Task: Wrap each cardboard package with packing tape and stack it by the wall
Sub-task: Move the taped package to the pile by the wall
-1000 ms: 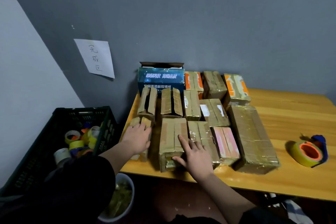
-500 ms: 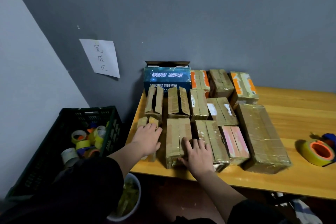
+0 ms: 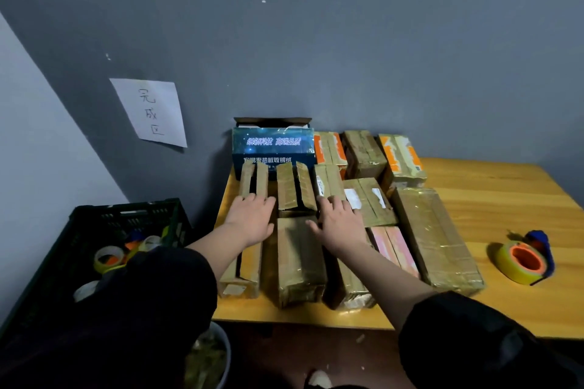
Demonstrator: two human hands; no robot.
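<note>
At the tabletop's (image 3: pixel 493 199) far-left corner, against the grey wall (image 3: pixel 347 41): taped cardboard packages (image 3: pixel 300 259) lying in close rows, reaching to the near edge. Left hand (image 3: pixel 252 218) lying flat, fingers spread, touching the near end of the leftmost middle-row package (image 3: pixel 252 178). Right hand (image 3: pixel 339 221) likewise flat and spread, pressing across the packages beside it; neither pinching anything. Blue printed box (image 3: pixel 273 144) standing at the far edge, lid open. Yellow tape roll (image 3: pixel 521 260) on its dispenser sitting well apart near the right edge. Black crate (image 3: pixel 94 224) holding tape rolls beside the left edge. Paper note (image 3: pixel 150 112) hanging on the wall.
</note>
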